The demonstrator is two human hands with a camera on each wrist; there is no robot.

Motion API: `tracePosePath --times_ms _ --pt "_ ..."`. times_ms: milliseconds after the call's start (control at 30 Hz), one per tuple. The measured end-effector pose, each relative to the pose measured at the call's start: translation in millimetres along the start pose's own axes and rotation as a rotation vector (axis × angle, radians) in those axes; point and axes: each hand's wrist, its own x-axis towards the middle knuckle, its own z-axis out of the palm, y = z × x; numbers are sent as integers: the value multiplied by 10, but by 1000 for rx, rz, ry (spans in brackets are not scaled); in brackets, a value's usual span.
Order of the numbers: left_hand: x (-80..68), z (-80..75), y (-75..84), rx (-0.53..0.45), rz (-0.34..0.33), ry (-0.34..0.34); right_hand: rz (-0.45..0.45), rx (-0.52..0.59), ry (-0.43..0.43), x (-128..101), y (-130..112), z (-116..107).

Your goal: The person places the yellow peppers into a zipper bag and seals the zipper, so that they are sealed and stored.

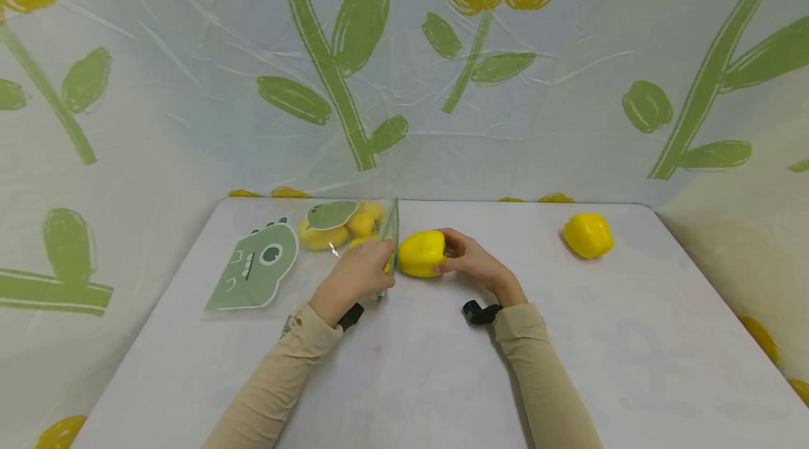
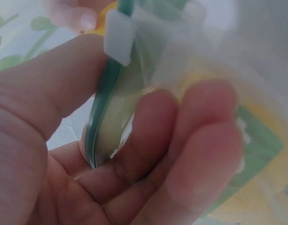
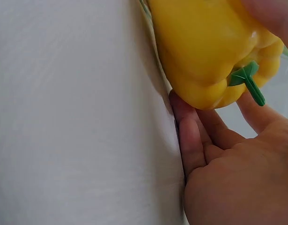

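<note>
I see my left hand (image 1: pixel 355 273) pinching the green zip edge of the clear bag (image 1: pixel 341 224), thumb against fingers, holding its mouth up on the table (image 1: pixel 411 365). My right hand (image 1: pixel 470 263) curls around a yellow pepper (image 1: pixel 421 253), which touches the bag's mouth. Another pepper (image 1: pixel 588 235) lies well apart at right.
</note>
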Motion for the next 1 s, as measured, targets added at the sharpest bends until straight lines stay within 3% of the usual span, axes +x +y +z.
tracePosePath --times_ms 300,533,1000 --pt "-2 -25 6 4 -5 -44 -35 15 -5 46 -21 76" --pt "-4 -24 -3 8 18 -41 -44 -15 25 72 -67 203" --pt "-7 -10 6 2 -12 -35 -46 -12 55 124 -97 346"
